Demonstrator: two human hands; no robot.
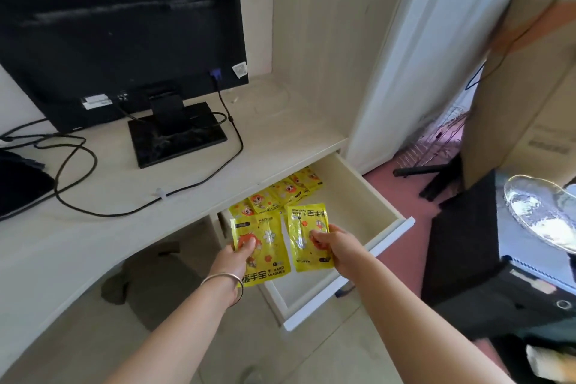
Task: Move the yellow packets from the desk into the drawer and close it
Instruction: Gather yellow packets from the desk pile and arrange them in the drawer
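Head view: desk corner from above, drawer pulled out below the desktop, both arms reaching in.
Desk (280,121): no yellow packets visible on it; only the monitor (124,34) and loose cable (74,165). Off-frame parts unknown.
Drawer (364,193): open wide, right half of its floor bare.
Row (280,193): several packets already lying along the drawer's back left, partly under the desktop edge.
Left packet (271,243): held over the drawer's near left side; its lower corner seems to hang past the side wall.
Right packet (304,224): held over the middle of the drawer, just beside the left one.
Left hand (238,262): pinching its packet by the left edge, thumb on top.
Right hand (333,246): pinching its packet at the right edge, thumb and fingertips only.
Risk, drop: if let go here, the left packet could catch the side wall and slide to the floor.
Risk, jam: packets stacked onto the row may ride high and snag the desktop edge when the drawer is pushed shut.
Risk, slip: glossy film in light edge pinches; either packet could twist free early.
Risk, fingers: front panel closing on a hand lingering inside.
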